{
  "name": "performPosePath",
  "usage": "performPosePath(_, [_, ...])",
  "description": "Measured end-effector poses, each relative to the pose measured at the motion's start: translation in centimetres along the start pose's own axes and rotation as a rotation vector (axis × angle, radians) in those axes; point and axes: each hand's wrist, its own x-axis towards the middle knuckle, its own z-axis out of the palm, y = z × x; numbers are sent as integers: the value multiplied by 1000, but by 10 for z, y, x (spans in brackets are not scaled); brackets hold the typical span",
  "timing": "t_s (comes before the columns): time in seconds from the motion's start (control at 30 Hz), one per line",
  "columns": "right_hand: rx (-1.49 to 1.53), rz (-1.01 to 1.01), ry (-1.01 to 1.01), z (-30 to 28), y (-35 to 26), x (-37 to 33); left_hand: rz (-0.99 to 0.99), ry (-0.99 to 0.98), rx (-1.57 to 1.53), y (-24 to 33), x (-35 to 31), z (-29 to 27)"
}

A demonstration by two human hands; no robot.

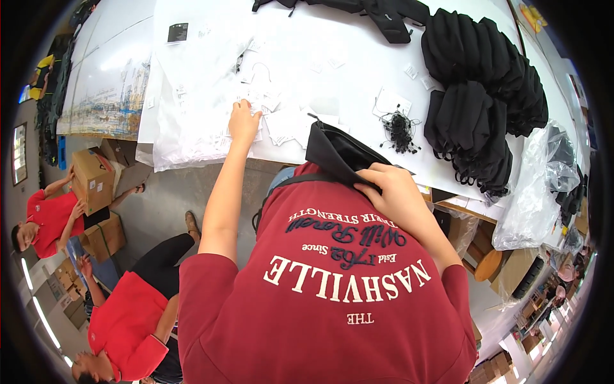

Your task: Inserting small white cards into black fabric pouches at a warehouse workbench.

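My right hand (pixel 391 190) grips the edge of a black fabric bag (pixel 342 150) close to my body. The bag's mouth gapes at the table's near edge, and a zip seems to run along its rim. My left hand (pixel 244 123) reaches onto the table, thumb apart from the fingers, over loose white paper tags (pixel 286 127). Whether a tag lies under its fingertips is hard to make out. To the right of the tags sits a tangle of thin black tag cords (pixel 400 131).
Stacked black fabric bags (pixel 470 54) fill the right of the white table (pixel 358 77), with more dark fabric (pixel 390 19) along its far side. Clear plastic sheeting (pixel 192 121) covers the left part. Two people in red shirts are at the left, one holding a cardboard box (pixel 94 181).
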Motion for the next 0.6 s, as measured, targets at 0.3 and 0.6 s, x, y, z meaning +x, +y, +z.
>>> performPosePath(0.3, [-55, 124, -133, 0, -6, -3, -47, 131, -230, -1, 10, -25])
performPosePath(0.6, [-466, -283, 148, -1, -9, 12, 824, -153, -547, 150, -87, -178])
